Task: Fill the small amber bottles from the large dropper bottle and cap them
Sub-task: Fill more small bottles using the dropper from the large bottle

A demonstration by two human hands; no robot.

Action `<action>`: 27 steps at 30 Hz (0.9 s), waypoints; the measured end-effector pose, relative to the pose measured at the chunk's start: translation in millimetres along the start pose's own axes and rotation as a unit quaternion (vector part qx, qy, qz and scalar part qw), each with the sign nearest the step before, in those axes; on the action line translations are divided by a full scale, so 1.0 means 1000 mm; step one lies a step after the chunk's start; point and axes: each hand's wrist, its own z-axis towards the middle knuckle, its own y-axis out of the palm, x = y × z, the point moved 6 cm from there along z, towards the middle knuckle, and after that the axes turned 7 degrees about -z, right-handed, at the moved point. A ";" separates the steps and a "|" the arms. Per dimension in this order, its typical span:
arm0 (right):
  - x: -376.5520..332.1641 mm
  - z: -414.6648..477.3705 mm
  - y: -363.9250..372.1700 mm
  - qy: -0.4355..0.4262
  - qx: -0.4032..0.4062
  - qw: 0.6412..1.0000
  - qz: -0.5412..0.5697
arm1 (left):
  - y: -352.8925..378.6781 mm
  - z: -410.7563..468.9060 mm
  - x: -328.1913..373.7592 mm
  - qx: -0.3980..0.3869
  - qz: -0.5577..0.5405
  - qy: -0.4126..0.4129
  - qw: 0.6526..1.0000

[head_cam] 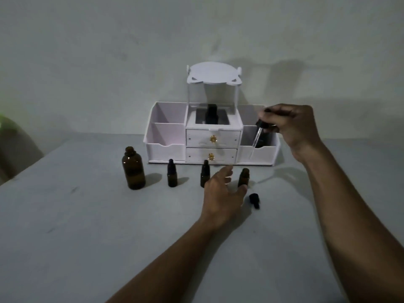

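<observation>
The right hand (290, 127) pinches the dropper (260, 133) (glass tube angled down) in front of the white organizer (166, 149). The left hand (220, 191), fingers spread, lies beside the uncapped small bottle (244, 176). On the tabletop (87, 215) stand the open large amber bottle (133, 169) and two capped small bottles (172, 176); a loose black cap (254, 200) lies nearby.

We had a single wide-angle view, worn on the head, facing forward and down from behind the left hand (220, 191) and right hand (290, 125). It sat close above the counter (87, 237), both hands mid-frame, the wall (109, 62) beyond them.
</observation>
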 end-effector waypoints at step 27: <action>0.043 0.002 0.007 0.015 -0.011 0.999 -0.034 | 0.013 0.018 0.000 0.027 -0.017 0.029 0.999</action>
